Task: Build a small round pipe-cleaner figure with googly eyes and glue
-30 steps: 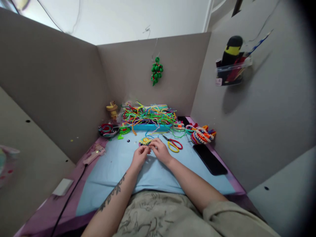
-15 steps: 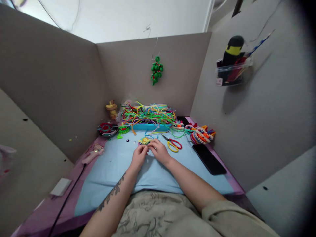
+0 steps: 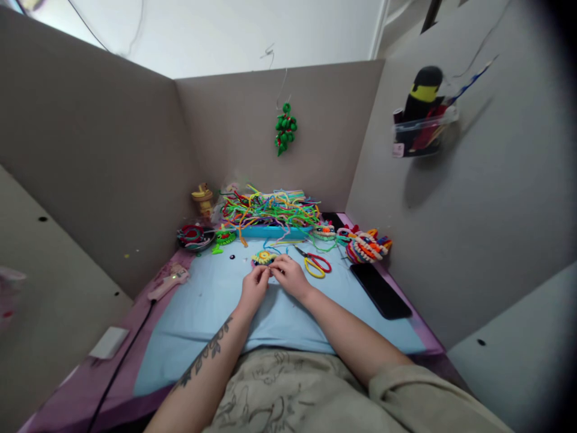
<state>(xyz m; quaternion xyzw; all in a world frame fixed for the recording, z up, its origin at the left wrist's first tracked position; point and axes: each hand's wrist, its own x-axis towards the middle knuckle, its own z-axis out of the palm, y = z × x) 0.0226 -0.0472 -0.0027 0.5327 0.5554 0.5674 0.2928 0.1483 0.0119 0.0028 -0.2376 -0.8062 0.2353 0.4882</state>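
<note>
My left hand (image 3: 255,285) and my right hand (image 3: 289,276) meet over the middle of the blue cloth, fingertips pinched close together. What lies between the fingertips is too small and too hidden to make out. Just beyond them sits a small piece twisted from yellow and multicoloured fuzzy stems (image 3: 263,258), its near side covered by my fingers. To the right of my right hand lie scissors (image 3: 316,264) with one yellow and one red handle loop. A small black bead-like piece (image 3: 232,257) rests on the cloth to the left.
A blue tray (image 3: 265,232) heaped with coloured fuzzy stems (image 3: 270,207) stands at the back. Finished-looking colourful figures (image 3: 366,245) and a black phone (image 3: 381,291) are on the right. A pink glue gun (image 3: 168,284) with a cord lies left. Grey panels (image 3: 315,120) enclose three sides.
Both hands stay in nearly the same place, fingertips still together. The view has shifted very slightly; nothing else has visibly moved.
</note>
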